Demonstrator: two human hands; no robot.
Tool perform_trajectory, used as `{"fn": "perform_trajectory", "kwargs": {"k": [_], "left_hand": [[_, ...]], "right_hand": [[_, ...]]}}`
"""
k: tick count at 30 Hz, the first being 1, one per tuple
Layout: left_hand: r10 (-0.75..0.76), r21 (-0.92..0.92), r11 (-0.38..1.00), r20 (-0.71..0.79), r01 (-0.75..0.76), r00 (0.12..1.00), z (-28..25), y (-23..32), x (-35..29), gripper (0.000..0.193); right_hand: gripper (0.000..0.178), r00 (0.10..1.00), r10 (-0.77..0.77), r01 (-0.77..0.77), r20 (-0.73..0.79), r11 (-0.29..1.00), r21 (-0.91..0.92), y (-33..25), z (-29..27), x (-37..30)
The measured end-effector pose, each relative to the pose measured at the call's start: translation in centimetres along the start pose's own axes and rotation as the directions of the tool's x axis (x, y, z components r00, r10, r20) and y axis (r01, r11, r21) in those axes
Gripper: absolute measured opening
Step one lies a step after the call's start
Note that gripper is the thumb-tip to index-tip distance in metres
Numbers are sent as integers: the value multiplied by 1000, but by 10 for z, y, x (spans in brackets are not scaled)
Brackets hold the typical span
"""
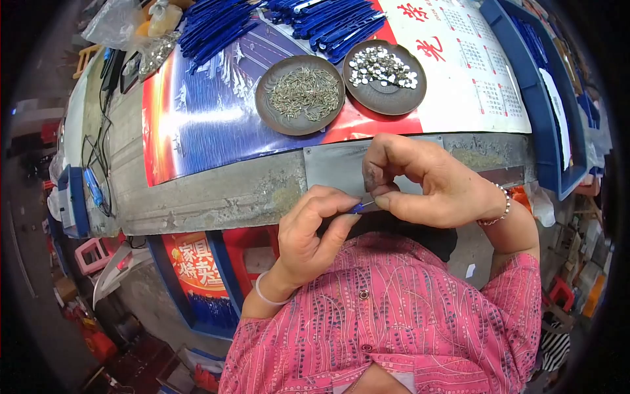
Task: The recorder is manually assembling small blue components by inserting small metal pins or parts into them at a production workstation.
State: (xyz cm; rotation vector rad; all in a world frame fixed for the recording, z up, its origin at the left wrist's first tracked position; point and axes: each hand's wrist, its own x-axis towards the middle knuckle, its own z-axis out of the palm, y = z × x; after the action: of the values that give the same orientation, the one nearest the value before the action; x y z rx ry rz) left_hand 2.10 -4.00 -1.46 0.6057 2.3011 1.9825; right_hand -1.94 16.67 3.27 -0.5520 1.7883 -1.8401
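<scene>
The left hand is pinching a small blue plastic-looking piece between its thumb and pointing finger. The right hand is pinching too, with its thumb tip on a thin, shiny metal pin and its fingers curled over. The pin points at the blue piece, and both are right in the gap between the two hands. I can't tell how far the pin goes in, because the fingertips hide it.

The hands are up in the air, near the front edge of the grey, worn tabletop. Just past them, a flat grey metal sheet lies at that edge.

Farther away, ahead of the left hand, is a round brown plate with lots of thin metal pins on it. Right beside it, ahead of the right hand, another round brown plate has lots of little shiny round discs. Both plates sit on a big colourful paper poster. Past the plates are piles of long, thin blue strips. Off to the right of the right hand is a deep blue plastic bin.
</scene>
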Motion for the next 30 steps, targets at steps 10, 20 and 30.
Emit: {"fn": "perform_trajectory", "kwargs": {"k": [10,20,30], "left_hand": [[201,233,945,137,-228,970,3,-3,3,26],[72,52,996,37,-74,997,4,3,4,22],[-115,-218,968,69,128,991,-3,2,-3,16]], "right_hand": [[22,992,86,-25,96,858,-513,-9,4,2],[22,931,340,-365,134,852,375,19,-4,4],[15,896,-303,-138,-324,504,-852,22,-38,12]]}}
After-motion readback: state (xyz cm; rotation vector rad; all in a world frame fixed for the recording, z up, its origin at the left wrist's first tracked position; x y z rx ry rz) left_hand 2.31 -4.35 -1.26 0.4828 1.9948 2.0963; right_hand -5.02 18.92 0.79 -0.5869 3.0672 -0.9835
